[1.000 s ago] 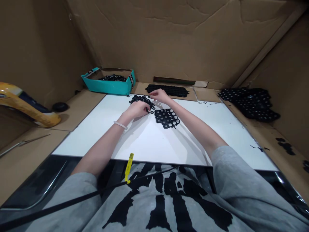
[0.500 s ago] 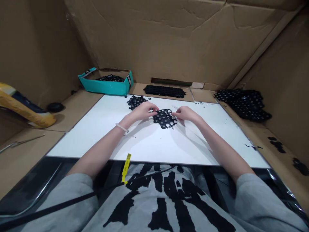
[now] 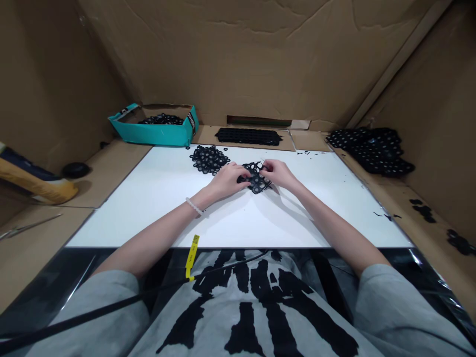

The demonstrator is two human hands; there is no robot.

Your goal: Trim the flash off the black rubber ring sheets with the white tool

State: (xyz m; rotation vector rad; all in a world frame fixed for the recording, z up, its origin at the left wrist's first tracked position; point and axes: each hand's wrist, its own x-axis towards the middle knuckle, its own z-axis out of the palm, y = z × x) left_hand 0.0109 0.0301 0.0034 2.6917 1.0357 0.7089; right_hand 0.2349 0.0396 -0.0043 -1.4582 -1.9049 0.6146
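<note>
Item 1: perforated black sheet, one, centre of frame, on or just over the white worktop. Outline ragged, partly covered by fingers; no clear long axis can be told. It lies between the two hands: to the right of the left fingers, to the left of the right fingers. Neither hand is nearer; both touch it.

Item 2: left hand, pale beaded bracelet at the wrist. Thumb and forefinger bent towards each other, slightly parted, with the sheet's left edge between them; the exact contact is too small to make out.

Item 3: right hand. Thumb and forefinger nearly together, pinching the sheet at its upper right edge; the remaining fingers curled behind.

Item 4: pile of black rings, loose, on the worktop above and left of the left hand; a few strays beside it.

Item 5: teal box, open, upper left of frame, dark perforated pieces inside.

Item 6: black ridged slab, upper centre, on cardboard beyond the worktop, long axis running left to right.

Item 7: heap of perforated black sheeting, right of frame, folded, well apart from both hands.
</note>
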